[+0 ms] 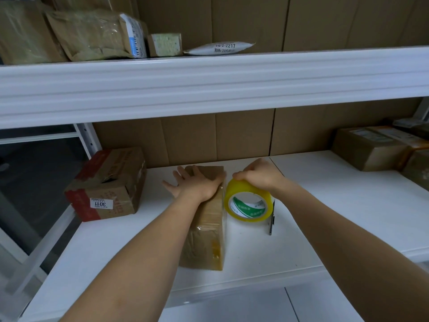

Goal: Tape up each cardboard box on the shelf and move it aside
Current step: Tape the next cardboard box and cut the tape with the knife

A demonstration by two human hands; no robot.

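Head view | left hand (196,182) flat on box (207,228) | right hand (260,175) grips tape roll (248,201)

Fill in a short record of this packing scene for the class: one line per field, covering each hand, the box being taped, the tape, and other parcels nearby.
left hand: left hand lies flat, fingers spread, pressing on top of the box
right hand: right hand grips the tape roll from above
box in work: brown cardboard box on the white shelf, between the forearms
tape: yellow tape roll standing on edge, right beside the box
other parcels: red-taped box to the left; taped boxes at far right
upper shelf: padded envelopes
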